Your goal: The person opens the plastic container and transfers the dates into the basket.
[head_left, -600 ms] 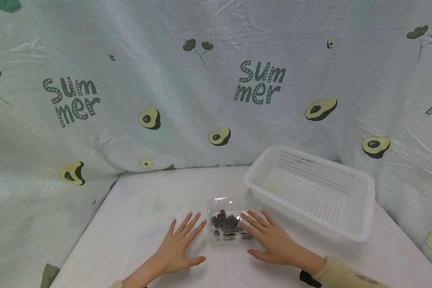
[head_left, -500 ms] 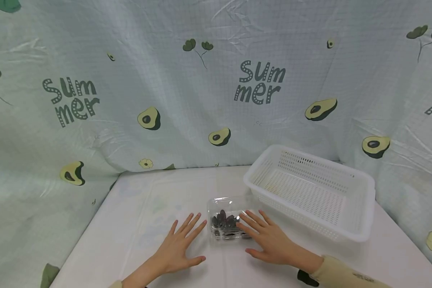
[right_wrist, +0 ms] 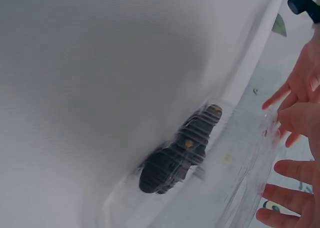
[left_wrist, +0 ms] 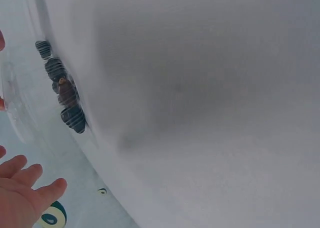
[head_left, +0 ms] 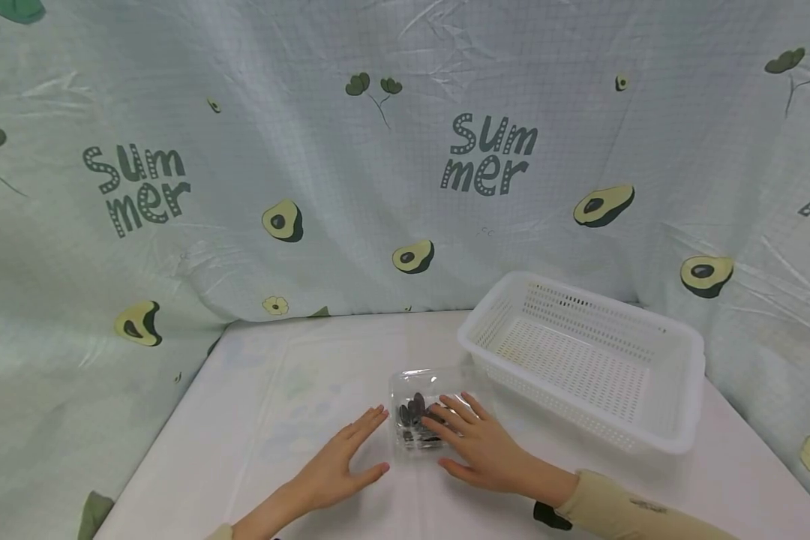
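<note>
A clear plastic box holds several dark elongated fruits that look like black grapes. In the right wrist view the fruits show through its ribbed wall. My right hand is over the box's right part with fingers spread, overlapping some fruit in the head view. To the left of the box is my left hand, its fingers straight and close together, thumb apart, fingertips near the box's left wall. Nothing is held in either hand. In the left wrist view my left hand appears at the lower left.
A large white perforated basket stands at the back right, just behind the plastic box. The table has a white cover. Behind it hangs a pale sheet printed with avocados and lettering.
My right hand has moved left, further over the box and fruits. My left hand's fingers, spread before, have drawn together. The box and basket stay in place.
</note>
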Tool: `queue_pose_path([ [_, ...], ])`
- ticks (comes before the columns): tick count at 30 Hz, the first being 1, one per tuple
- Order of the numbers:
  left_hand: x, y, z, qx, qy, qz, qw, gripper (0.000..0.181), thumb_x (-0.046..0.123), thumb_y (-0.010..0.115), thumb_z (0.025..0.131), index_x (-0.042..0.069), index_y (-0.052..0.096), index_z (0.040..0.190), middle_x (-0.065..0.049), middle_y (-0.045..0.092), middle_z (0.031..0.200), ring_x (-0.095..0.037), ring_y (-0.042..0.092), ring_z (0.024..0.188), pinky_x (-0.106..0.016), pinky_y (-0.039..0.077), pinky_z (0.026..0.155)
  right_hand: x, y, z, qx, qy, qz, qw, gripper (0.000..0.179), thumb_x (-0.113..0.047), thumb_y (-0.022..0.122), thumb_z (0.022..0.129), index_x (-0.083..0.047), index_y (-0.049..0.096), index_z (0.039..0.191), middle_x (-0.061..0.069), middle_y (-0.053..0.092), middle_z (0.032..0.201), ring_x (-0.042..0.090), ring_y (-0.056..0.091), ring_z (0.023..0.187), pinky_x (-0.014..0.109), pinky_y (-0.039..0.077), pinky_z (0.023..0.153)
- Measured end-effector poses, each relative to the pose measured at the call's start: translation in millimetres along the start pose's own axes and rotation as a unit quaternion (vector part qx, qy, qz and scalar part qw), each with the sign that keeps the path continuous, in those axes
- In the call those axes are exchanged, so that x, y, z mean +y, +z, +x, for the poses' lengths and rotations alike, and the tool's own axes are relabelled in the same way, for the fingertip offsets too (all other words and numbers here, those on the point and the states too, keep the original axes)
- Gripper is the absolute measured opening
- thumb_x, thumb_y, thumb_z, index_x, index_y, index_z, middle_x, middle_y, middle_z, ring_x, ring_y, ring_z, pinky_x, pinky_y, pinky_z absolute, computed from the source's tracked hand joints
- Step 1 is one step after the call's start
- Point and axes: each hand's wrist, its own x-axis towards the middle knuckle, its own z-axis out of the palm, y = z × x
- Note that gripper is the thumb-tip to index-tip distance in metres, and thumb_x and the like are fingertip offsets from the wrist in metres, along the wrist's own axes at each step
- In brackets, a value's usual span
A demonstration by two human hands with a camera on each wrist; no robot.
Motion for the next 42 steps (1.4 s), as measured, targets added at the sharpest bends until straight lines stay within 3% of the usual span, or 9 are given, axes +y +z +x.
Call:
queue_pose_path([
  [6, -0.4, 3.5, 2.8, 0.025, -0.012, -0.107, 0.9939, 0.057, 0.028, 0.058, 0.087, 0.012, 0.036, 0.137, -0.011, 0.045, 0.136, -0.028, 0.046, 0.121, -0.047, 0.042, 0.091, -8, 2, 10.1, -0.003, 0.011, 0.005, 0.9999, 0.053, -0.041, 0.064, 0.078, -0.018, 0.051, 0.124, 0.001, 0.053, 0.124, 0.023, 0.044, 0.122, 0.044, 0.031, 0.101],
  [9, -0.5, 5.6, 4.2, 0.032, -0.028, -0.176, 0.9834, 0.049, 0.022, 0.053, 0.09, 0.003, 0.039, 0.133, -0.019, 0.051, 0.127, -0.032, 0.053, 0.112, -0.04, 0.047, 0.086, -12, 2, 15.3, -0.001, 0.013, 0.001, 0.9999, 0.049, -0.04, 0.064, 0.078, -0.019, 0.054, 0.121, 0.001, 0.055, 0.122, 0.022, 0.045, 0.12, 0.043, 0.032, 0.1],
  [13, 1.8, 6.1, 5.3, 0.025, -0.081, -0.283, 0.9552, 0.044, 0.02, 0.045, 0.094, -0.005, 0.039, 0.129, -0.027, 0.055, 0.117, -0.035, 0.059, 0.101, -0.031, 0.051, 0.078, -17, 2, 21.0, -0.002, 0.015, -0.005, 0.9999, 0.045, -0.039, 0.064, 0.078, -0.02, 0.054, 0.118, 0.001, 0.055, 0.121, 0.021, 0.046, 0.119, 0.043, 0.034, 0.099],
  [20, 5.7, 5.7, 7.8, 0.02, -0.168, -0.398, 0.9017, 0.044, 0.022, 0.038, 0.097, -0.014, 0.037, 0.123, -0.033, 0.055, 0.112, -0.035, 0.063, 0.092, -0.037, 0.052, 0.074, -22, 5, 26.9, -0.001, 0.019, 0.001, 0.9998, 0.042, -0.037, 0.064, 0.079, -0.022, 0.055, 0.117, 0.0, 0.055, 0.12, 0.021, 0.046, 0.119, 0.043, 0.034, 0.1],
  [25, 2.7, 8.5, 7.3, 0.01, -0.216, -0.448, 0.8673, 0.047, 0.026, 0.038, 0.096, -0.015, 0.038, 0.121, -0.026, 0.059, 0.108, -0.029, 0.065, 0.09, -0.034, 0.052, 0.074, -25, 7, 30.0, 0.001, 0.012, 0.006, 0.9999, 0.04, -0.036, 0.064, 0.079, -0.022, 0.056, 0.116, 0.001, 0.055, 0.12, 0.023, 0.046, 0.12, 0.044, 0.036, 0.099],
  [31, 1.0, 13.5, 6.9, 0.001, -0.244, -0.503, 0.8292, 0.043, 0.023, 0.038, 0.095, -0.013, 0.043, 0.119, -0.005, 0.063, 0.098, -0.014, 0.065, 0.083, -0.031, 0.052, 0.074, -27, 12, 34.2, 0.0, 0.003, 0.005, 1.0, 0.037, -0.037, 0.064, 0.079, -0.026, 0.057, 0.114, 0.001, 0.055, 0.117, 0.023, 0.047, 0.118, 0.043, 0.038, 0.097],
  [36, 0.5, 17.5, 8.3, -0.02, -0.249, -0.534, 0.8075, 0.041, 0.023, 0.039, 0.095, -0.008, 0.045, 0.12, -0.003, 0.063, 0.1, -0.01, 0.064, 0.083, -0.028, 0.051, 0.073, -28, 15, 35.8, 0.001, -0.001, 0.009, 1.0, 0.034, -0.036, 0.063, 0.08, -0.028, 0.056, 0.112, 0.002, 0.054, 0.118, 0.023, 0.047, 0.118, 0.043, 0.039, 0.096],
  [42, -3.4, 22.7, 11.6, -0.044, -0.252, -0.56, 0.7877, 0.03, 0.027, 0.04, 0.095, 0.005, 0.05, 0.113, 0.005, 0.063, 0.097, -0.01, 0.063, 0.087, -0.029, 0.05, 0.073, -28, 21, 37.2, -0.008, -0.003, 0.004, 1.0, 0.032, -0.036, 0.059, 0.083, -0.03, 0.056, 0.114, 0.003, 0.053, 0.121, 0.023, 0.045, 0.12, 0.043, 0.038, 0.096],
])
